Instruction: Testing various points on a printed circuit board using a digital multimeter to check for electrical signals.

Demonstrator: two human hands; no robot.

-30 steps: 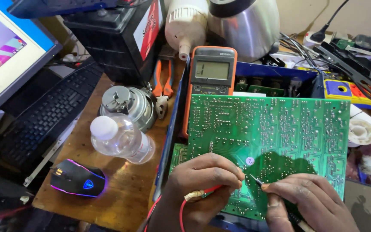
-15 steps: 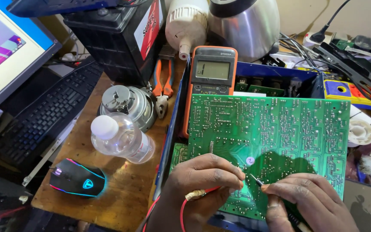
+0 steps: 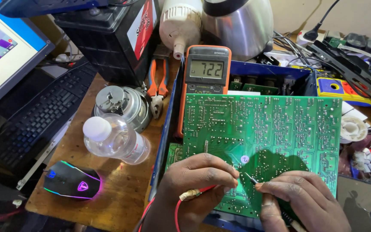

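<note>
Clear bottle w/ white cap [image 3: 114, 141] lies just left of the hands. Glowing mouse [image 3: 71, 185] further left, near keyboard [image 3: 39, 118]. Orange pliers [image 3: 158, 81] & shiny kettle [image 3: 242, 25] sit up above, far off.

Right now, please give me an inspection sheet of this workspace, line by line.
Surface: wooden bench, crowded.
Job's things: green circuit board, solder side up; orange multimeter behind it, display lit.
Clutter: plastic bottle, metal motor part, pliers, mouse, battery.
Hands: left hand holds the red probe; right hand holds a thin probe tip on the board.
Cables: red lead by the left wrist; black cables at the back.
Surroundings: keyboard, monitor.
</note>
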